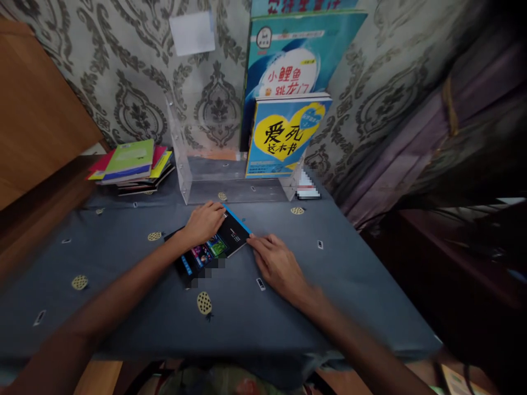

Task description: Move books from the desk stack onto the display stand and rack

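A black book [233,233] with a blue spine and small colour pictures on its cover lies at a slant on the table. Across its upper left part lies my left hand [206,222], fingers closed together and curled at the far edge. My right hand [280,266] has its fingertips closed on the book's right corner. Just beyond the book stands a clear acrylic book rack [239,189]. A blue book [269,159] with a yellow heart leans in the rack, in front of a taller teal picture book [304,49].
A pile of thin books [132,159] lies at the back left beside a wooden panel [37,109]. Behind the rack is a patterned wall [218,104] with a white paper [192,33] on it. A purple curtain [411,131] hangs at the right, past the edge of the cloth-covered table [329,307].
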`<control>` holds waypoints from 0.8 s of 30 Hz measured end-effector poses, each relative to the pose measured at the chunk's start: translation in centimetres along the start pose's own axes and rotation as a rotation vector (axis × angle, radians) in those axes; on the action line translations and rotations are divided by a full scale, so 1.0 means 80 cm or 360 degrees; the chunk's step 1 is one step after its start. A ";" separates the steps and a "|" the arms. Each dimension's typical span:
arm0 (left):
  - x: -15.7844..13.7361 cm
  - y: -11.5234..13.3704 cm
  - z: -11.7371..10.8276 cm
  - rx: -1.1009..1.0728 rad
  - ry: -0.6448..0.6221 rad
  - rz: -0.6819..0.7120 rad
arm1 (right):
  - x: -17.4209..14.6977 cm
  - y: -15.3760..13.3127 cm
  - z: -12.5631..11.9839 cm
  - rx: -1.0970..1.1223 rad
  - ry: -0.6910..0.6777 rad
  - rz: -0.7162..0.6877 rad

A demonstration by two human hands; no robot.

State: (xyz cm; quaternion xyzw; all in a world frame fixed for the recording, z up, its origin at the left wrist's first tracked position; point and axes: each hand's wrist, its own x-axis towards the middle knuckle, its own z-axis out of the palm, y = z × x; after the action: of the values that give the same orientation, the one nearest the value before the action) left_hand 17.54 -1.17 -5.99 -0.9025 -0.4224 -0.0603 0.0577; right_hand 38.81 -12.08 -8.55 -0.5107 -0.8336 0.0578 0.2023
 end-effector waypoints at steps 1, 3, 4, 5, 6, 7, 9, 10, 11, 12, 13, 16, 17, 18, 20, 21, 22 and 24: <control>0.001 -0.003 0.001 -0.0020 0.0008 -0.0022 | 0.000 0.000 -0.001 -0.0001 -0.0007 0.0001; 0.001 -0.006 0.002 -0.0036 0.0012 -0.0066 | 0.002 -0.001 -0.004 0.0001 -0.0018 0.0007; 0.001 -0.008 0.002 -0.0036 0.0008 -0.0106 | 0.003 -0.002 -0.006 0.0006 -0.0026 0.0018; 0.001 -0.009 0.001 -0.0041 0.0001 -0.0152 | 0.005 -0.003 -0.008 0.0011 -0.0039 0.0036; 0.001 -0.011 0.001 -0.0060 -0.0006 -0.0196 | 0.007 -0.004 -0.010 0.0013 -0.0054 0.0066; 0.002 -0.015 0.001 -0.0099 -0.0018 -0.0236 | 0.010 -0.006 -0.012 0.0010 -0.0072 0.0107; 0.005 -0.024 0.001 -0.0243 -0.0066 -0.0320 | 0.016 -0.008 -0.014 -0.0004 -0.0104 0.0210; 0.007 -0.029 0.001 -0.0320 -0.0099 -0.0353 | 0.020 -0.009 -0.014 -0.0014 -0.0118 0.0264; 0.009 -0.034 0.002 -0.0397 -0.0131 -0.0386 | 0.023 -0.010 -0.014 -0.0018 -0.0132 0.0319; 0.011 -0.039 0.003 -0.0464 -0.0158 -0.0418 | 0.027 -0.010 -0.013 -0.0012 -0.0145 0.0374; 0.012 -0.042 0.005 -0.0512 -0.0175 -0.0437 | 0.031 -0.010 -0.012 0.0010 -0.0159 0.0428; 0.011 -0.048 0.011 -0.0634 -0.0179 -0.0478 | 0.040 -0.007 -0.010 0.0125 -0.0185 0.0563; 0.009 -0.048 0.014 -0.0698 -0.0166 -0.0488 | 0.043 -0.006 -0.010 0.0164 -0.0192 0.0585; 0.008 -0.046 0.017 -0.0770 -0.0133 -0.0494 | 0.045 -0.004 -0.010 0.0194 -0.0193 0.0598; 0.004 -0.042 0.021 -0.0947 -0.0032 -0.0509 | 0.048 -0.002 -0.010 0.0252 -0.0170 0.0614; 0.003 -0.039 0.023 -0.1024 0.0023 -0.0513 | 0.049 0.000 -0.010 0.0290 -0.0151 0.0634; 0.002 -0.036 0.025 -0.1089 0.0073 -0.0518 | 0.049 0.001 -0.009 0.0335 -0.0128 0.0662; 0.000 -0.031 0.025 -0.1195 0.0148 -0.0514 | 0.049 0.005 -0.005 0.0434 -0.0091 0.0706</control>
State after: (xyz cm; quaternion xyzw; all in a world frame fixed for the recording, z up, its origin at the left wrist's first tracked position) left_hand 15.73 0.71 -7.87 -0.7793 -0.5043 -0.2593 -0.2667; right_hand 37.76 -8.50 -7.18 -0.6472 -0.6911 0.2270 0.2280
